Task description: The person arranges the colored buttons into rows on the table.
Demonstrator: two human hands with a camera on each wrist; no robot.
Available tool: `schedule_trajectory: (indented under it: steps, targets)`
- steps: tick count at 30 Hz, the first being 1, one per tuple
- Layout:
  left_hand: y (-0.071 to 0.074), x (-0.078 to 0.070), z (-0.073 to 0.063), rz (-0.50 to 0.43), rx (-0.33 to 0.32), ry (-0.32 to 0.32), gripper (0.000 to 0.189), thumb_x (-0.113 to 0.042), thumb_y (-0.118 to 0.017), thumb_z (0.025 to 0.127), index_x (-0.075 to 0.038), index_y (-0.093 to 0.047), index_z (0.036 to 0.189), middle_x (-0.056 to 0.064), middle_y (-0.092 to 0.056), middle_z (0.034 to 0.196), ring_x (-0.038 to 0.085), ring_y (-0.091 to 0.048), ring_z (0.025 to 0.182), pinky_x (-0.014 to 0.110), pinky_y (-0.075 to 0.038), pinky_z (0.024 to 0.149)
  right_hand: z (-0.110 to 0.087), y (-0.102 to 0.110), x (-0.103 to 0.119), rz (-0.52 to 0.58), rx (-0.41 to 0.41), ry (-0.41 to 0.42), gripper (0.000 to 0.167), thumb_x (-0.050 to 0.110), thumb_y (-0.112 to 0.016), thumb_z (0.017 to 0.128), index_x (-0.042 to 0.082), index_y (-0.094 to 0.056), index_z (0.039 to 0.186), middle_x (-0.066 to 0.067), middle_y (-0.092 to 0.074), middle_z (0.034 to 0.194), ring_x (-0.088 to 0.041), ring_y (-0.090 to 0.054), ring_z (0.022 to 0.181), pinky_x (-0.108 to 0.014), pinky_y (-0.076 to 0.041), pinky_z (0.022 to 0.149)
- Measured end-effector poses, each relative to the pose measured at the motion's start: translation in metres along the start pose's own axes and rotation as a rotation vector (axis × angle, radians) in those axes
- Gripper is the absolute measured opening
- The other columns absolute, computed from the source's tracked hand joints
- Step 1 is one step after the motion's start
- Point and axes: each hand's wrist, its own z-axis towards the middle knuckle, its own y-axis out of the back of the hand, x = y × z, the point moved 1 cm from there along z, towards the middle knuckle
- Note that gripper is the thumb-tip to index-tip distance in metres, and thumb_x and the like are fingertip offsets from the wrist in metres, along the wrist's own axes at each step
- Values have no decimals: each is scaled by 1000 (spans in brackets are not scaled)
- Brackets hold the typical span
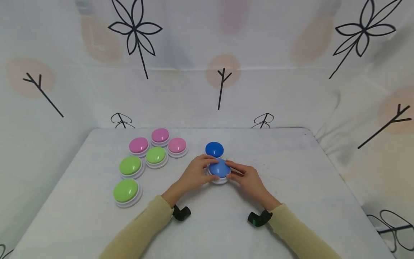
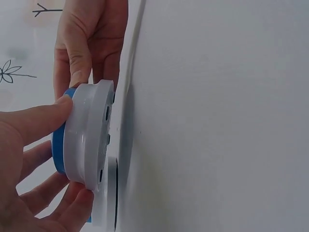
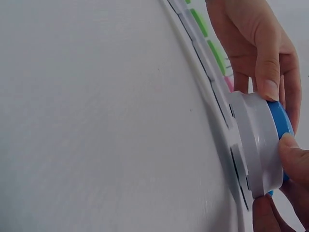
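Both hands hold one blue-domed push button [image 1: 220, 168] with a white round base, near the middle of the table. My left hand [image 1: 195, 172] grips it from the left and my right hand [image 1: 249, 180] from the right, thumbs and fingers at the dome and rim. In the left wrist view, the held button [image 2: 87, 135] is tilted slightly and its underside stands off the tabletop. A second blue button [image 1: 214, 149] sits on the table just behind it, partly hidden by the held one and my fingers.
To the left stand several more buttons: three green ones, the nearest [image 1: 125, 190] toward the front, and three pink ones, including the rightmost [image 1: 176, 145]. They rest on a white table [image 1: 291, 223]. A patterned white cloth [image 1: 181, 97] hangs behind and around it.
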Motion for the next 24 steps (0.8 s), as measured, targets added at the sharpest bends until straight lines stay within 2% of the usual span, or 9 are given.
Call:
schedule_trajectory:
  steps: [4, 7, 12, 16, 22, 24]
  targets:
    - [-10, -5, 10, -25, 23, 9, 56, -30, -82, 84, -15, -63, 135, 7, -54, 139, 24, -53, 125, 37, -50, 99, -4, 11, -8, -13, -12, -5, 48, 14, -74, 90, 15, -62, 137, -2, -54, 144, -24, -50, 133, -33, -46, 100]
    - [-17, -7, 18, -33, 30, -8, 55, -29, -81, 85, -15, -63, 135, 6, -55, 138, 23, -53, 125, 35, -50, 100, -5, 19, -12, -20, -29, -19, 48, 15, -74, 91, 16, -62, 137, -2, -54, 144, -24, -51, 132, -33, -46, 101]
    - [-25, -12, 30, -54, 37, -12, 53, -26, -80, 86, -15, -63, 135, 5, -54, 140, 24, -50, 128, 33, -49, 100, -3, 28, -16, 3, -57, -38, 48, 11, -74, 90, 13, -63, 136, -7, -53, 145, -26, -51, 132, -34, -45, 100]
    - [-28, -16, 36, -59, 34, -4, 50, -22, -79, 88, -14, -64, 134, 6, -53, 143, 25, -47, 131, 33, -48, 101, -1, 33, -17, 12, -76, -54, 47, 8, -74, 90, 11, -63, 136, -8, -53, 145, -26, -51, 132, -32, -45, 100]
    - [-33, -22, 44, -37, 14, -33, 43, -20, -76, 91, -12, -66, 132, 7, -52, 146, 24, -53, 126, 27, -49, 94, 1, 41, -20, -9, -115, -78, 48, 8, -74, 89, 10, -63, 136, -8, -53, 145, -28, -51, 132, -33, -45, 100]
    - [-35, -26, 47, -32, 17, -36, 43, -20, -75, 91, -12, -66, 132, 8, -51, 147, 25, -52, 127, 28, -49, 96, 2, 44, -22, -20, -123, -85, 48, 9, -74, 90, 10, -62, 136, -9, -53, 145, -28, -51, 132, -33, -45, 100]
